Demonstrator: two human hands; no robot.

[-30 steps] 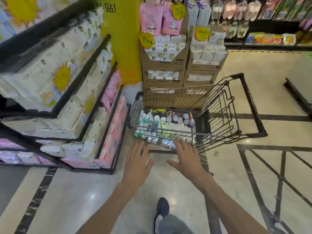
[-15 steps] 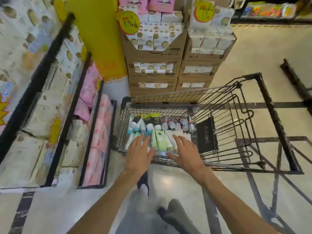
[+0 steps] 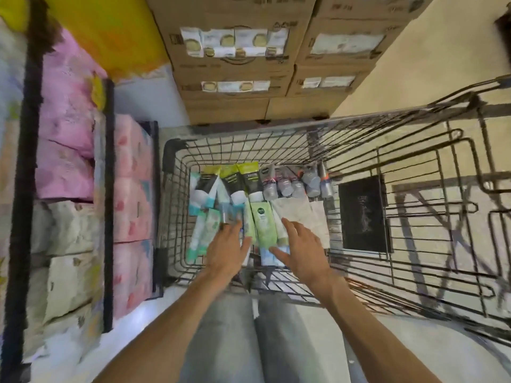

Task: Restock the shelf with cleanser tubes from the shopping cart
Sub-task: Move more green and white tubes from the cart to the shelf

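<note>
A black wire shopping cart [image 3: 177, 150] stands beside a shelf [image 3: 25, 161] of pink and white tissue packs, with stacked cardboard boxes [image 3: 235, 103] past its far edge, and cleanser tubes [image 3: 264, 225] lie heaped in its left end. Both hands reach over the near edge with fingers spread and relaxed, gripping nothing. The left hand [image 3: 228, 252] overlaps the pale green and blue tubes, while the right hand [image 3: 300, 251] sits just right of the light green tube; whether either is touching cannot be told.

The shopping cart [image 3: 359, 150] is formed of dark metal wire, the cleanser tubes [image 3: 264, 228] are made of smooth, slightly glossy plastic, the boxes [image 3: 235, 106] of matt brown cardboard, and the floor [image 3: 387, 78] is polished.
</note>
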